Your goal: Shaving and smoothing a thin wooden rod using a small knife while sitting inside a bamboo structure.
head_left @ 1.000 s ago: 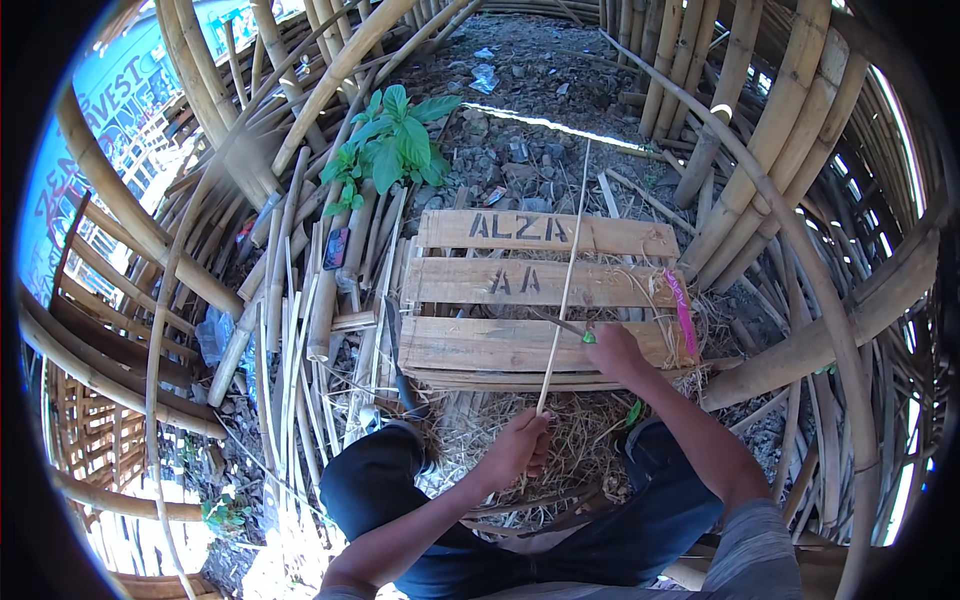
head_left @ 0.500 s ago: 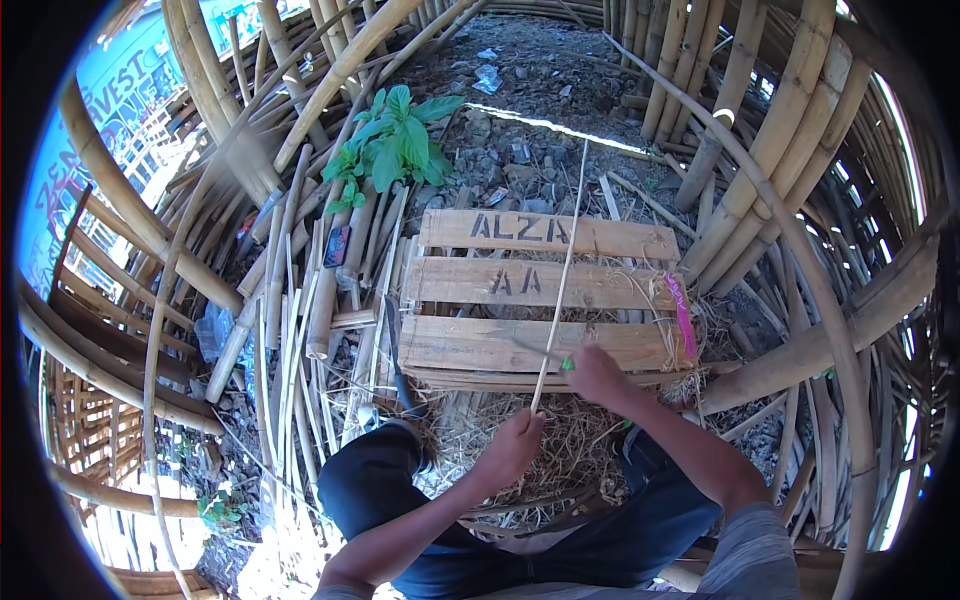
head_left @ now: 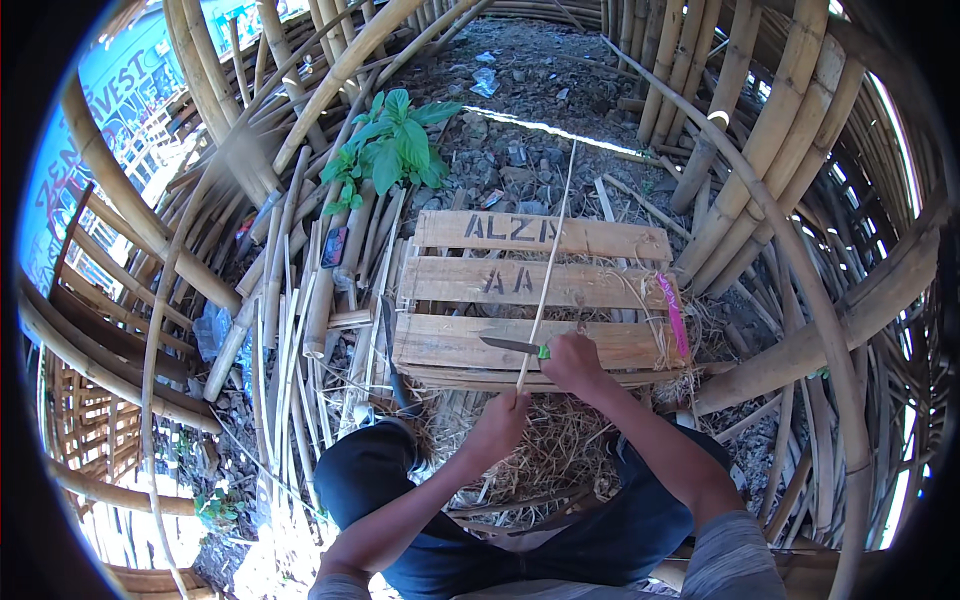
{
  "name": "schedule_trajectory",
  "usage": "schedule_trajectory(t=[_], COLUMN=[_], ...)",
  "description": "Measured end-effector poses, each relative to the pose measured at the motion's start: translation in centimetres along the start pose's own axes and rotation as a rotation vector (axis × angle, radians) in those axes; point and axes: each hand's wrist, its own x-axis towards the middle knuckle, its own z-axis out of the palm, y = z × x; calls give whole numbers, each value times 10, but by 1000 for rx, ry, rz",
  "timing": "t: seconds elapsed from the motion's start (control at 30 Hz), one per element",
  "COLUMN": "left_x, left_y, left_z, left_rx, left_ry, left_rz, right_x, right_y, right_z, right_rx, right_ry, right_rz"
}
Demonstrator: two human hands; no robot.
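A long, thin bamboo strip slants up and away over a slatted wooden crate. My left hand is closed around the strip's near end, in front of the crate's near edge. Closed on the handle of a knife, my right hand is just right of the strip. The knife's dark blade points left and crosses the strip a little above my left hand; a green band shows where the blade meets the hand. Whether the edge touches the strip I cannot tell.
Left of the crate lies a dark long-bladed tool, beside many split bamboo strips. Shavings cover the ground between my legs. A leafy plant grows beyond. Thick bamboo poles stand at right; a pink strip hangs on the crate.
My right hand has moved left and slightly nearer, bringing the knife blade into sharp view. My left hand and the bamboo strip have shifted a little left.
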Motion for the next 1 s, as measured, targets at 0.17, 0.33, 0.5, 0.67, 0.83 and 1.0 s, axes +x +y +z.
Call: schedule_trajectory(t=[0.17, 0.33, 0.5, 0.67, 0.83, 1.0], left_x=[-14, 2, -2, -7, -22, -18], left_y=[29, 39, 34, 17, 18, 12], left_z=[10, -25, -28, -4, -8, -10], left_rx=[-667, -966, -928, -798, -159, -283], left_ry=[-250, -532, -435, -205, -108, -144], left_rz=[-331, -558, -521, -431, -51, -207], right_x=[35, 23, -23, -43, 9, -2], right_y=[78, 108, 17, -5, 61, 52], right_z=[-27, -39, -42, -12, -7, -13], right_rx=[292, 219, 199, 127, 253, 282], right_ry=[71, 147, -128, -184, 2, -200], right_rz=[527, 339, 184, -75, 304, 85])
